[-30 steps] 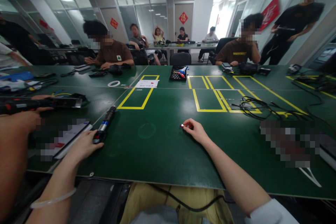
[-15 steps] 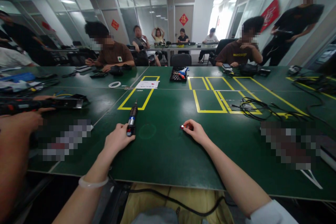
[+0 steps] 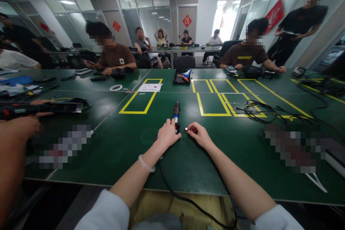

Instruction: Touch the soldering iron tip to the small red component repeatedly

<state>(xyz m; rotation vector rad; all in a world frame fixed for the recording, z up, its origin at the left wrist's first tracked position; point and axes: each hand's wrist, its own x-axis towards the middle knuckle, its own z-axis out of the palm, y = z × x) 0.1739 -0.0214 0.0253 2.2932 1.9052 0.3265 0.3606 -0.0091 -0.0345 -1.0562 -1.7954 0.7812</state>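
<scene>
My left hand (image 3: 168,134) is closed around the rear end of a slim electric screwdriver (image 3: 176,112), which has a dark body, a blue and silver band and a thin tip pointing away from me. A black cord (image 3: 164,174) trails from it over the table edge to my lap. Just to the right, my right hand (image 3: 198,135) pinches a small red piece with a white end (image 3: 186,129); its kind is too small to make out. The two hands are close together but apart, low over the green table (image 3: 188,165).
Yellow tape outlines (image 3: 133,112) mark the table. Farther back are a black tray (image 3: 178,78) of tools, a paper sheet (image 3: 150,87) and a tape roll (image 3: 115,87). Tangled black cables (image 3: 254,109) lie right. A co-worker's hand (image 3: 24,125) with a power tool is left.
My left hand has moved right with the electric screwdriver, bringing it beside my right hand. The cord has shifted with it. My right hand stays nearly where it was, still pinching the small red piece.
</scene>
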